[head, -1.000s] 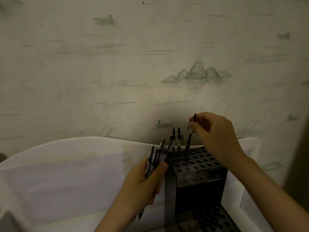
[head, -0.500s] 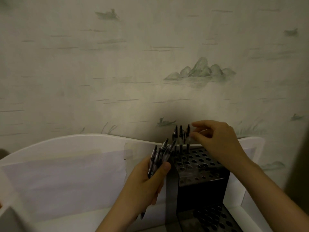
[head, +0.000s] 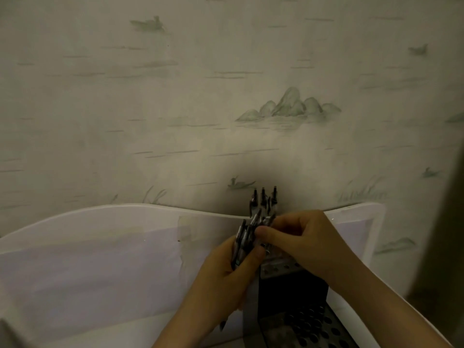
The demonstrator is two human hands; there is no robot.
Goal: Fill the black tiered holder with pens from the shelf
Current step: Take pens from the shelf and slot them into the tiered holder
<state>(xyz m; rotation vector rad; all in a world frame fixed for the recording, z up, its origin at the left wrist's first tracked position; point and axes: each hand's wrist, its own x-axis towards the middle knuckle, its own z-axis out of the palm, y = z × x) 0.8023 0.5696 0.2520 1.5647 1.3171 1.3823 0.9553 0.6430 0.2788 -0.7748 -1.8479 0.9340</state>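
Black perforated metal tiered holder (head: 292,290) sits beneath our fingers — left hand (head: 226,272) grips a bundle of dark pens (head: 244,238), right hand (head: 306,242) pinches one from it.

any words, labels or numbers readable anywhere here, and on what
None can be read.
Wallpaper: painted hills and ducks only, no lettering.
Pens gripped in the left hand: any print is too dark and small to read.
Black tiered holder and white shelf: no label visible.
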